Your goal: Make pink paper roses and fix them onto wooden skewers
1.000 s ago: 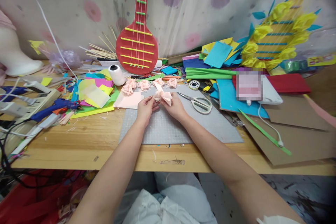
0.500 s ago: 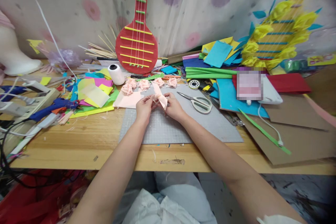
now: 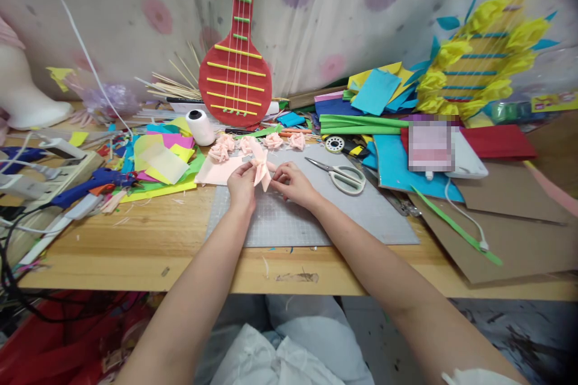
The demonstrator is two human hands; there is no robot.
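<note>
Pink paper flower [image 3: 261, 166]: we locate this part above the far left area of the grey cutting mat [image 3: 289, 230], between the two hands, with its petal strips spread up and down from a gathered middle. Our left hand [image 3: 242, 188] grips it at the left side, thumb and fingers pinched together on the gathered part. Our right hand [image 3: 295, 185] stands just beside it on the right, fingers curled and thumb drawn in toward them; we cannot tell whether these fingertips pinch a petal, a thread or nothing. As to progress, we judge the assembly partly complete: behind the hands lies a row of formed pink flowers [image 3: 273, 141], which we count as done, whereas the one in hand shows only a few loose, pointed petals and looks sparser than those. By that comparison, we judge that more petals and a fuller shape are left to give it. Pink paper sheet [image 3: 215, 174] lies to the left, partly under the nearest formed flowers. We note the white thread spool [image 3: 203, 130] upright beyond that sheet, and the scissors [image 3: 347, 180] resting on the mat to the right, well apart from the flower and out of both hands
</note>
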